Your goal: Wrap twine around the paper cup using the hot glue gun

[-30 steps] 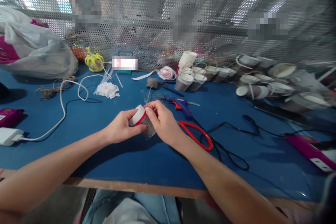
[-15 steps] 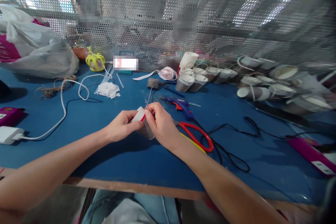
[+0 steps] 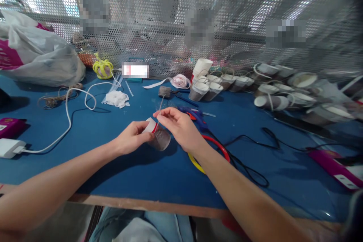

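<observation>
the cup point(image 3: 162, 140) is tilted, white at one end, then banded red, grey-brown toward its base; blue table point(image 3: 141, 181) gives room at six o'clock, between the forearms point(image 3: 76, 169), to the wooden edge point(image 3: 147, 203); it lies at the left hand's point(image 3: 133, 136) three o'clock, gripped there; the right hand point(image 3: 180, 124), above its two o'clock side, pinches twine point(image 3: 162, 103).

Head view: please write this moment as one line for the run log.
left hand: holds tilted cup | right hand: pinches twine | twine: leads toward bundle | glue gun: lies on table
</observation>
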Available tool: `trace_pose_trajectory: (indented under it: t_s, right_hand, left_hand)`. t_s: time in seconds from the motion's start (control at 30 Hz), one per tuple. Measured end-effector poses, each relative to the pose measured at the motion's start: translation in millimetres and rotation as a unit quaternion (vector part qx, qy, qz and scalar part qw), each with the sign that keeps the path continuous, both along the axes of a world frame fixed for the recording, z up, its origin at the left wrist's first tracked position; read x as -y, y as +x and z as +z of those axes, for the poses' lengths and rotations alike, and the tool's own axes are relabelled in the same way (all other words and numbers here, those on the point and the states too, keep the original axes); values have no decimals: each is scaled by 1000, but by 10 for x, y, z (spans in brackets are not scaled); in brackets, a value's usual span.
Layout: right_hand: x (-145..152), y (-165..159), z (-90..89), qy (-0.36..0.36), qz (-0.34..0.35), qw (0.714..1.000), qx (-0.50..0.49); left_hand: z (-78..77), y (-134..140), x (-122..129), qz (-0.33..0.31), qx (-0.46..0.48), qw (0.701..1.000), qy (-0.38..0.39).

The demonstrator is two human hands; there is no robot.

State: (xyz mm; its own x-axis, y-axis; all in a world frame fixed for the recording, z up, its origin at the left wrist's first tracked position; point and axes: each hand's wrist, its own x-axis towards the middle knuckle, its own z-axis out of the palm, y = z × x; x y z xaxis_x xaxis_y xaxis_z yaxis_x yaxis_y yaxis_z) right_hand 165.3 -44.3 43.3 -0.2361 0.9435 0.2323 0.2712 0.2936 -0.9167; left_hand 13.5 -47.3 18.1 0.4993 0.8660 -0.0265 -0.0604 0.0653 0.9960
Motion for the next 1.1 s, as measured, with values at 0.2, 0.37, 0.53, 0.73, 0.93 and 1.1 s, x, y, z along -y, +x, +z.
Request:
trace_pose_trajectory:
  t_s: [0.2, 0.37, 0.53, 0.73, 0.93, 1.1]
  right_hand:
    - [-247, -106, 187, 11, 54, 992, 117]
    - [-510, -225, 202, 4, 125, 934, 334]
    - [-640, 192, 273, 17, -47, 904, 424]
    - [-547, 934, 182, -40, -213, 838, 500]
    - [-509, 986, -162, -85, -250, 846, 464]
    - [-365, 939, -20, -58, -293, 883, 362]
  left_hand:
    - [20, 11, 54, -56, 19, 998, -22]
    - [4, -11, 60, -90, 14, 996, -17]
    - [-34, -19, 15, -60, 23, 998, -22]
    - [-99, -30, -45, -11, 30, 999, 3]
    - [-120, -21, -41, -18, 26, 999, 4]
    - [-96, -32, -48, -19, 16, 1000, 17]
